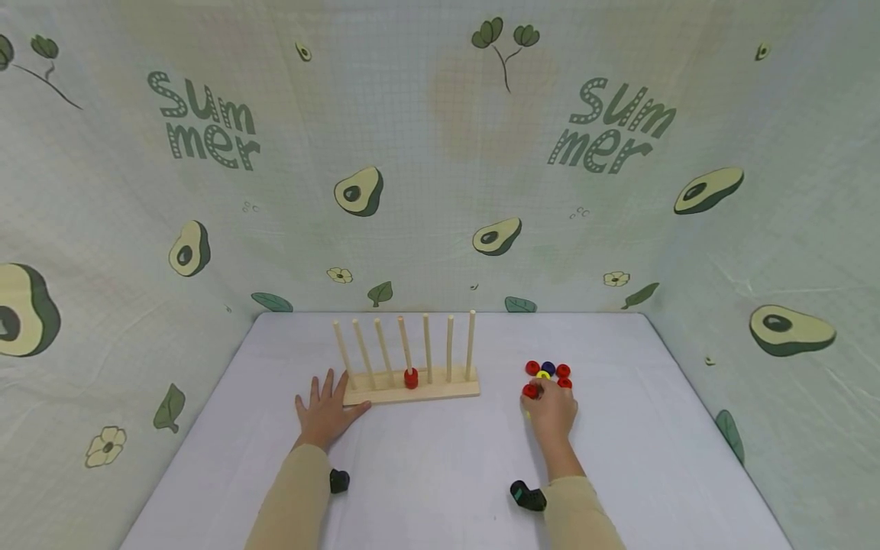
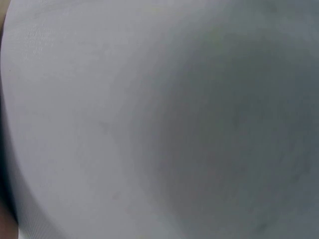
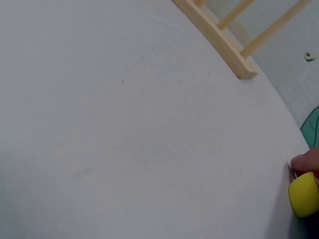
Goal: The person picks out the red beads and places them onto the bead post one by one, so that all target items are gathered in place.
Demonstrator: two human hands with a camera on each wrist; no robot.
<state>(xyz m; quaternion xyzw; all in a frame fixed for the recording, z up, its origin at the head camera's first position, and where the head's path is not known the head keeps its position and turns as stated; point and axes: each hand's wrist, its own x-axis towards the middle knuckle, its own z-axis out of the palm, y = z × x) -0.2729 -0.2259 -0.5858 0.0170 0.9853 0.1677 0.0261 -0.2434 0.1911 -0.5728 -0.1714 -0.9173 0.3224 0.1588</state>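
A wooden peg rack point(image 1: 419, 393) stands on the table with a row of upright pegs; red beads point(image 1: 411, 379) sit at the base of its middle peg. My left hand point(image 1: 325, 418) rests at the rack's left end, fingers spread and thumb along the front edge. To the right of the rack, my right hand point(image 1: 554, 411) pinches a red bead point(image 1: 530, 391) between thumb and forefinger, among loose beads. A yellow bead point(image 3: 304, 195) shows beside a fingertip in the right wrist view. The left wrist view has mostly blurred white cloth.
Beyond the right fingers lie more red beads point(image 1: 563, 370), a blue bead point(image 1: 548, 368) and a yellow bead point(image 1: 543, 375). White cloth covers the table point(image 1: 440, 473). A printed curtain point(image 1: 426, 153) hangs behind it and along both sides.
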